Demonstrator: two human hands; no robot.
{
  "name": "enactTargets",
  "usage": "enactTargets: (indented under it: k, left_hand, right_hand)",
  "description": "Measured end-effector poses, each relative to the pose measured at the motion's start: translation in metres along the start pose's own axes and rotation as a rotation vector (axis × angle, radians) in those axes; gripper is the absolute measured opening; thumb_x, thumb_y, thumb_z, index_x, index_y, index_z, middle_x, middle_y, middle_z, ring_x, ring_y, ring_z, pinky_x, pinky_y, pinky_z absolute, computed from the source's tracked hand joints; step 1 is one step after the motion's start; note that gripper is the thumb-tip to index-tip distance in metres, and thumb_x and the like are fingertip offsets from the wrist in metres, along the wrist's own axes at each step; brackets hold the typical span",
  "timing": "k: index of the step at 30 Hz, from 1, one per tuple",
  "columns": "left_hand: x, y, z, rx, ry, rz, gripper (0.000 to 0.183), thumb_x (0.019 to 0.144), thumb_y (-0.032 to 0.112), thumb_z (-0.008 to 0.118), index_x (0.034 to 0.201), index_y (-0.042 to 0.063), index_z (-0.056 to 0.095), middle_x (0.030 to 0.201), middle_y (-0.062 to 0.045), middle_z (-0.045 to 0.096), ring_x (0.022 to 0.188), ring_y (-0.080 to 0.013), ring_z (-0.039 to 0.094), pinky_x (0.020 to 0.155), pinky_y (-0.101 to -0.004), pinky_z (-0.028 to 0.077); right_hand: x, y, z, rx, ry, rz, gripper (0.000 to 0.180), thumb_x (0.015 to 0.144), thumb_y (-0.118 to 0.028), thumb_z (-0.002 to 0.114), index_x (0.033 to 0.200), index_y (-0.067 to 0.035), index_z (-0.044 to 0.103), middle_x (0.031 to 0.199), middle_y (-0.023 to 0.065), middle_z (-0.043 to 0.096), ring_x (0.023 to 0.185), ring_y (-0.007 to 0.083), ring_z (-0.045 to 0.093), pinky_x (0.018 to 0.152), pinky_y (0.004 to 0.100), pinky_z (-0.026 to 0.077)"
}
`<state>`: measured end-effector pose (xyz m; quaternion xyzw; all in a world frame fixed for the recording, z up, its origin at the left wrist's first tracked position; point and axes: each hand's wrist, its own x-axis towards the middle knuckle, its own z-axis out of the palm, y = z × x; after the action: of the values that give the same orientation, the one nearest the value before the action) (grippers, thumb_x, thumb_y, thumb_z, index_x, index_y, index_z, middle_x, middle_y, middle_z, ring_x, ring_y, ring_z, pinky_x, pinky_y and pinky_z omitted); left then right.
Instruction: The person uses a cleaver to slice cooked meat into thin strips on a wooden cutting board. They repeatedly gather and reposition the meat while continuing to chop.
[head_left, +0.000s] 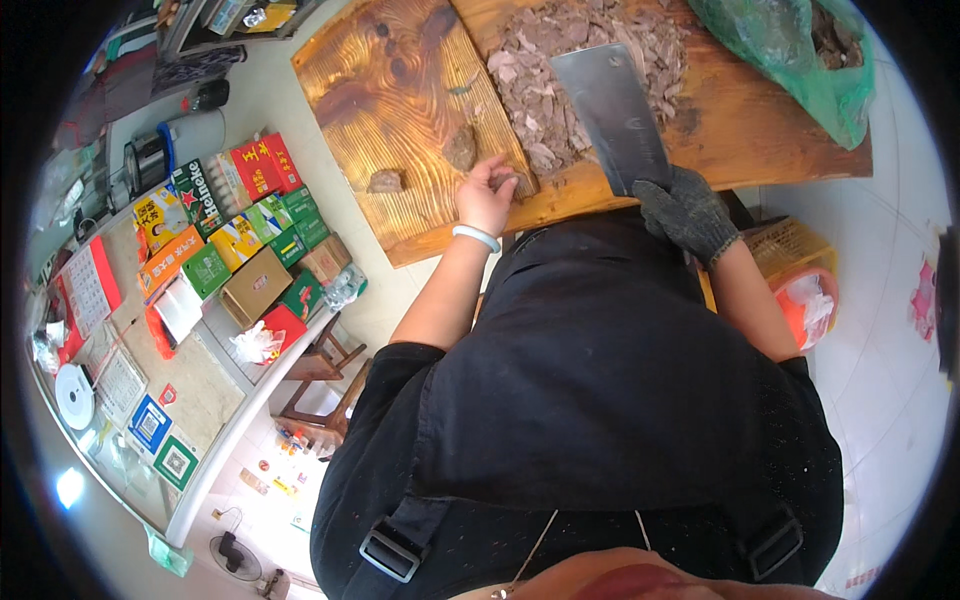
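Observation:
My right hand (686, 210), in a dark knit glove, grips the handle of a broad metal cleaver (615, 116). The blade lies over a wide heap of brown sliced meat (540, 112) on the wooden table. My left hand (487, 191), bare with a pale bangle at the wrist, is at the near right edge of a wooden cutting board (427, 217). Its fingers are curled against a small brown piece (506, 180), seemingly meat. On the board, one brown chunk (460, 148) sits just beyond the left hand and another chunk (386, 181) farther left.
A green plastic bag (787, 60) holding dark pieces lies at the table's far right. Below the table's right end are a yellow plastic basket (787, 247) and a red bin (810, 300). Leftward, a counter (217, 382) bears drink cartons (255, 289), with a wooden stool (315, 367) beside it.

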<state>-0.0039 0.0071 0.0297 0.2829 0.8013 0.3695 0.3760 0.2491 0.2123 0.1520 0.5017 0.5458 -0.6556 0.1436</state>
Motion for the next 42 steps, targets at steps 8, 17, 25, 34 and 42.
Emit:
enactTargets:
  k: [8, 17, 25, 34, 42]
  left_hand:
    - [-0.016, 0.001, -0.003, 0.292, 0.149, 0.337, 0.055, 0.07, 0.007, 0.09, 0.12, 0.005, 0.067, 0.117, -0.013, 0.059, 0.099, -0.026, 0.063, 0.085, -0.0374, 0.057]
    - [-0.02, -0.019, -0.038, 0.544, -0.035, 0.853, 0.035, 0.079, 0.009, 0.079, 0.113, 0.004, 0.072, 0.117, -0.014, 0.066, 0.115, -0.0364, 0.062, 0.099, -0.046, 0.051]
    - [-0.014, -0.02, -0.043, 0.682, -0.229, 0.917, 0.053, 0.08, 0.016, 0.079, 0.13, 0.004, 0.065, 0.126, -0.014, 0.064, 0.121, -0.0349, 0.061, 0.099, -0.0459, 0.049]
    - [-0.009, -0.015, -0.05, 0.712, -0.3, 0.917, 0.053, 0.08, 0.018, 0.079, 0.13, 0.004, 0.065, 0.129, -0.014, 0.064, 0.124, -0.0333, 0.06, 0.101, -0.0451, 0.048]
    - [-0.011, -0.014, -0.048, 0.723, -0.305, 0.885, 0.054, 0.079, 0.018, 0.079, 0.129, 0.004, 0.065, 0.129, -0.013, 0.064, 0.125, -0.0324, 0.059, 0.103, -0.046, 0.047]
  right_hand:
    - [0.029, 0.039, 0.055, -0.43, 0.024, -0.187, 0.05, 0.1, -0.049, 0.052, 0.104, -0.004, 0.073, 0.099, 0.0243, 0.07, 0.097, 0.0434, 0.066, 0.088, 0.0515, 0.049]
    - [0.045, 0.053, 0.084, -0.364, -0.126, -0.141, 0.053, 0.101, -0.05, 0.05, 0.096, -0.002, 0.072, 0.09, 0.0241, 0.07, 0.087, 0.041, 0.068, 0.082, 0.0506, 0.051]
    - [0.051, 0.057, 0.085, -0.19, -0.212, 0.003, 0.052, 0.099, -0.049, 0.057, 0.091, 0.001, 0.07, 0.073, 0.0162, 0.068, 0.06, 0.0268, 0.066, 0.064, 0.0423, 0.053]
    - [0.069, 0.058, 0.068, -0.128, -0.302, 0.092, 0.049, 0.096, -0.046, 0.064, 0.094, 0.002, 0.066, 0.068, 0.0116, 0.062, 0.054, 0.0225, 0.059, 0.055, 0.0385, 0.049]
    - [0.079, 0.048, 0.065, -0.314, -0.319, 0.076, 0.049, 0.097, -0.045, 0.064, 0.096, 0.005, 0.067, 0.069, 0.0141, 0.064, 0.058, 0.0255, 0.064, 0.055, 0.04, 0.051]
